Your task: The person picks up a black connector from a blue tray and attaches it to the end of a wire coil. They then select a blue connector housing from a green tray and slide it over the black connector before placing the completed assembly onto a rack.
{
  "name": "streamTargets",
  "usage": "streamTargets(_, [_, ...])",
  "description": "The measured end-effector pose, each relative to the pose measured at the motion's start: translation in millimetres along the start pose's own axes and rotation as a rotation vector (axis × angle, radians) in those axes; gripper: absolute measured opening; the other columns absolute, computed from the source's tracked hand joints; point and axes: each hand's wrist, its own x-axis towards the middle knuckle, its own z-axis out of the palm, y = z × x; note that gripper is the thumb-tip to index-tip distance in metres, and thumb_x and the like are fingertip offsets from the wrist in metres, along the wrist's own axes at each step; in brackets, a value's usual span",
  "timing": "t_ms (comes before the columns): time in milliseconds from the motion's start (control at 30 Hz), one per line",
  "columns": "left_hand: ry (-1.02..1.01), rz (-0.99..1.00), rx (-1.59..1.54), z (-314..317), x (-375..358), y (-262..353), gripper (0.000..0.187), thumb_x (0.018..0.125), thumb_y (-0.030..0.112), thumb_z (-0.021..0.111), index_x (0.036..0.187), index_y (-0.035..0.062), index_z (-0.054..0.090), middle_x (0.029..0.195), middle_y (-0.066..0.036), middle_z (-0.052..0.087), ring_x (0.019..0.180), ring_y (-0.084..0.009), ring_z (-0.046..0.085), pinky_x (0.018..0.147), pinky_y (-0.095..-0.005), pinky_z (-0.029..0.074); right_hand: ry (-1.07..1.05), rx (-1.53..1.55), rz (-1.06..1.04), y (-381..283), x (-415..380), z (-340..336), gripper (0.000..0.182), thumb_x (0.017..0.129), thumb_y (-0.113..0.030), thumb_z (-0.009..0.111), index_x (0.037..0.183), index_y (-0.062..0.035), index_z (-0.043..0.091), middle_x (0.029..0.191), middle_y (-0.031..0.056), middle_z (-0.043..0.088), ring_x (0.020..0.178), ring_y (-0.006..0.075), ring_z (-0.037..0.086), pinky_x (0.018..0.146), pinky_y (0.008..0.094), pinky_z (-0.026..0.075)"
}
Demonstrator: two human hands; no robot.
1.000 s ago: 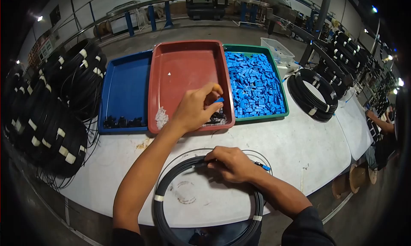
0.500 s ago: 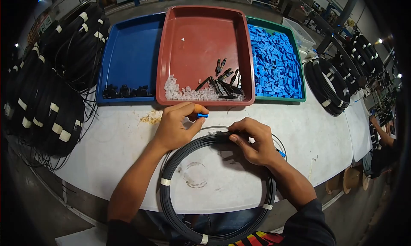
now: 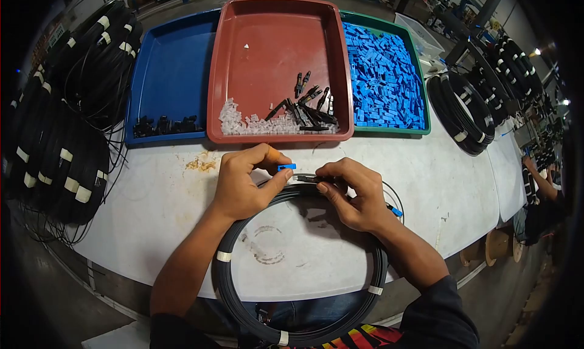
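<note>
A small blue housing (image 3: 286,166) sits pinched between thumb and forefinger of the left hand (image 3: 246,182), its open end turned right toward the black cable end (image 3: 308,179) that the right hand (image 3: 353,194) nips in closed fingertips — the two parts are lined up nose to nose, just apart, presumably so one can slide into the other. Both hands hover over the far arc of a black cable coil (image 3: 301,324), which lies flat on the white table (image 3: 152,209) and overhangs its near edge; a blue-tipped end (image 3: 396,212) pokes out right of the right wrist.

Beyond the hands, a red tray (image 3: 277,39) holds clear bits and black pins along its near wall, a blue tray (image 3: 173,63) to its left holds a row of black parts, and a green tray (image 3: 420,93) to its right is full of blue housings — all within easy reach. Bundled coils are stacked far left (image 3: 55,142) and right (image 3: 462,115).

Compared with half a second ago, the hands have drawn closer and the blue piece now nearly meets the cable end.
</note>
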Motion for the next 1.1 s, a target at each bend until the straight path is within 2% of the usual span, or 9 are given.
streamTargets(167, [-0.091, 0.016, -0.005, 2, -1, 12, 0.014, 0.082, 0.002, 0.079, 0.094, -0.0030, 0.074, 0.084, -0.011, 0.076, 0.077, -0.0154, 0.074, 0.071, -0.0267, 0.057, 0.014, 0.003, -0.044, 1, 1, 0, 0.024, 0.086, 0.003, 0.073, 0.109, -0.0018, 0.069, 0.087, 0.0121, 0.065, 0.068, 0.0247, 0.063, 0.060, 0.0344, 0.049])
streamTargets(233, [-0.134, -0.030, -0.014, 2, -1, 18, 0.016, 0.082, 0.003, 0.079, 0.098, -0.0024, 0.076, 0.085, -0.010, 0.077, 0.074, -0.0135, 0.073, 0.068, -0.0254, 0.055, 0.024, -0.024, -0.121, 2, 2, 1, 0.025, 0.084, 0.008, 0.074, 0.107, -0.0001, 0.070, 0.088, 0.0112, 0.068, 0.066, 0.0183, 0.064, 0.059, 0.0302, 0.048])
streamTargets(267, [-0.132, -0.032, -0.016, 1, -2, 20, 0.016, 0.082, 0.003, 0.079, 0.098, -0.0024, 0.076, 0.085, -0.010, 0.077, 0.074, -0.0135, 0.073, 0.068, -0.0254, 0.055, 0.021, -0.024, -0.120, 2, 1, 2, 0.025, 0.084, 0.008, 0.074, 0.107, -0.0001, 0.070, 0.088, 0.0112, 0.068, 0.066, 0.0183, 0.064, 0.059, 0.0302, 0.048])
streamTargets(367, [-0.155, -0.035, 0.001, 0, -2, 20, 0.019, 0.083, 0.001, 0.077, 0.102, -0.0029, 0.077, 0.089, -0.010, 0.077, 0.079, -0.0125, 0.070, 0.074, -0.0264, 0.055, 0.019, -0.051, -0.137, 3, 0, 3, 0.025, 0.083, 0.008, 0.075, 0.106, -0.0014, 0.070, 0.085, 0.0099, 0.065, 0.065, 0.0195, 0.063, 0.058, 0.0309, 0.048])
streamTargets(433, [-0.124, -0.064, -0.066, 2, -3, 20, 0.018, 0.085, 0.004, 0.078, 0.103, 0.0017, 0.079, 0.087, -0.009, 0.078, 0.072, -0.0110, 0.069, 0.065, -0.0249, 0.052, -0.010, -0.111, -0.149, 0, 0, 2, 0.026, 0.083, 0.007, 0.075, 0.107, -0.0032, 0.070, 0.082, 0.0088, 0.061, 0.063, 0.0205, 0.061, 0.056, 0.0329, 0.047])
streamTargets(567, [-0.142, -0.088, -0.047, 0, -3, 20, 0.019, 0.085, 0.005, 0.079, 0.103, 0.0025, 0.079, 0.088, -0.009, 0.078, 0.074, -0.0107, 0.069, 0.065, -0.0246, 0.052, -0.039, -0.123, -0.135, -1, 0, 0, 0.029, 0.083, 0.007, 0.074, 0.109, -0.0054, 0.071, 0.080, 0.0087, 0.058, 0.062, 0.0219, 0.059, 0.054, 0.0348, 0.046])
streamTargets(633, [-0.138, -0.059, -0.050, 0, -3, 21, 0.020, 0.084, 0.005, 0.079, 0.103, 0.0026, 0.079, 0.089, -0.008, 0.078, 0.074, -0.0111, 0.069, 0.065, -0.0250, 0.051, -0.107, -0.118, -0.088, -3, -2, -2, 0.042, 0.081, 0.006, 0.070, 0.119, -0.0091, 0.068, 0.083, 0.0103, 0.053, 0.066, 0.0293, 0.060, 0.059, 0.0413, 0.050])
streamTargets(833, [-0.173, -0.035, -0.058, -2, -1, 24, 0.018, 0.084, 0.004, 0.079, 0.102, 0.0016, 0.079, 0.088, -0.010, 0.077, 0.074, -0.0125, 0.069, 0.065, -0.0264, 0.052, -0.144, -0.130, -0.079, -6, -3, -2, 0.050, 0.077, 0.006, 0.072, 0.124, -0.0110, 0.066, 0.084, 0.0099, 0.053, 0.067, 0.0303, 0.061, 0.059, 0.0428, 0.050])
streamTargets(1100, [-0.123, -0.083, -0.076, 8, -5, 34, 0.015, 0.085, 0.004, 0.077, 0.100, -0.0007, 0.076, 0.086, -0.010, 0.075, 0.072, -0.0127, 0.067, 0.066, -0.0272, 0.051, -0.148, -0.110, -0.092, -6, -4, -4, 0.047, 0.080, 0.003, 0.072, 0.125, -0.0110, 0.065, 0.083, 0.0098, 0.053, 0.067, 0.0312, 0.060, 0.058, 0.0419, 0.048])
